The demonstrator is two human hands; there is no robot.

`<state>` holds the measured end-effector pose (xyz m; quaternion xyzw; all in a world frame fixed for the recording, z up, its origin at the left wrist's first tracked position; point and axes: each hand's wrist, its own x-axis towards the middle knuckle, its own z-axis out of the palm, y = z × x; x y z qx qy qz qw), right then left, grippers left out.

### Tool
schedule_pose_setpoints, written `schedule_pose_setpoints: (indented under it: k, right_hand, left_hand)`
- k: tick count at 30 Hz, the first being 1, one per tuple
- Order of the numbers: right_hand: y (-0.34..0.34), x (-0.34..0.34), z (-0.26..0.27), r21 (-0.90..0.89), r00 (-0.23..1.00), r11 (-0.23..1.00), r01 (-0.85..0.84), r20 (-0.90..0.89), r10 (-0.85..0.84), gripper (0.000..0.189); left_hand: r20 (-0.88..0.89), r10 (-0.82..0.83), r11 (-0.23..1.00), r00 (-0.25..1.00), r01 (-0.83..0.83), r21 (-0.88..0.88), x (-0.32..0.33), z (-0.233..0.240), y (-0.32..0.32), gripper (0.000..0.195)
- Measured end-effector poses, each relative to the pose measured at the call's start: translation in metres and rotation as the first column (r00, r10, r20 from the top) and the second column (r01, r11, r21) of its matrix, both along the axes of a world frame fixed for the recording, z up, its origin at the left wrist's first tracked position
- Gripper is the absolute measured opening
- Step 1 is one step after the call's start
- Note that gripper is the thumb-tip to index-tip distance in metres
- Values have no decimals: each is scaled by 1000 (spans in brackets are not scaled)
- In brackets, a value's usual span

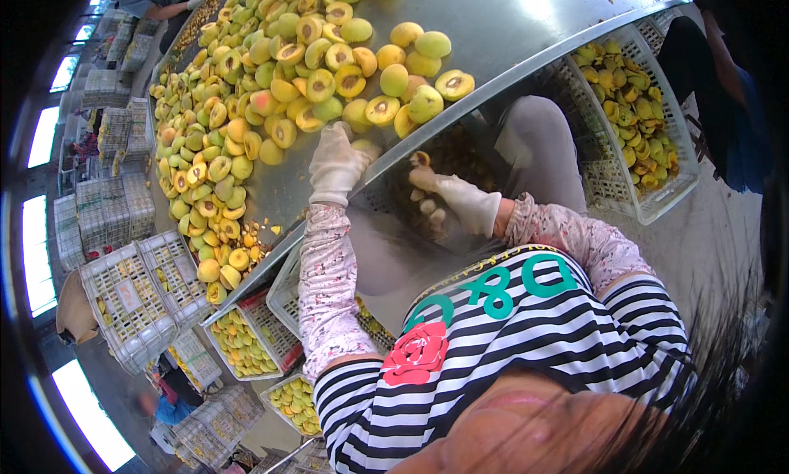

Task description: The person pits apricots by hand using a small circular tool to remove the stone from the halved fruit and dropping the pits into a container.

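Observation:
My left hand (336,165), in a pale glove, is at the near edge of a metal table (487,39). A blurred yellow-green apricot (368,148) shows at its thumb side, apparently in its grasp. Just ahead lies a large heap of apricots (271,73), many halved, some with the stone showing. My right hand (456,199), gloved with bare fingertips, is below the table edge, above my lap. Between its thumb and forefinger is a small orange-brown piece (421,159), too small to identify for certain. Beneath that hand is a dark, blurred mass of brown bits (459,150).
A white plastic crate (669,206) of split apricots stands right of my knee. More apricot crates (246,344) are on the floor at left, beside stacked crates (132,295). Across the table is a person's arm (166,10); another person (733,122) is at right.

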<state>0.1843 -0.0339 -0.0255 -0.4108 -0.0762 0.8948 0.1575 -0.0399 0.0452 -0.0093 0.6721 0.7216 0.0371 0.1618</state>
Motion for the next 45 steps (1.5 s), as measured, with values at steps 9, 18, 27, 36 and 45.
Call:
schedule_pose_setpoints:
  k: [9, 18, 27, 36, 45]
  right_hand:
    - [-7, 22, 4, 500, 942, 817, -288, -4, 335, 33]
    - [-14, 30, 16, 572, 968, 791, -215, 18, 250, 41]
    - [-21, 48, 5, 812, 951, 495, -309, 259, 169, 37]
    - [-22, 44, 1, 610, 914, 748, -263, -90, 395, 41]
    - [-33, 32, 1, 341, 873, 920, -194, -368, 321, 37]
  left_hand:
    - [994, 100, 934, -44, -339, -109, 4, 22, -52, 42]
    - [987, 158, 880, -35, -449, -156, 116, 20, -105, 67]
    - [956, 268, 915, 118, -342, -214, 120, 27, -107, 63]
    - [983, 150, 988, 104, 6, -151, 111, 57, -92, 60]
    - [941, 335, 937, -48, 121, -328, 104, 50, -98, 53]
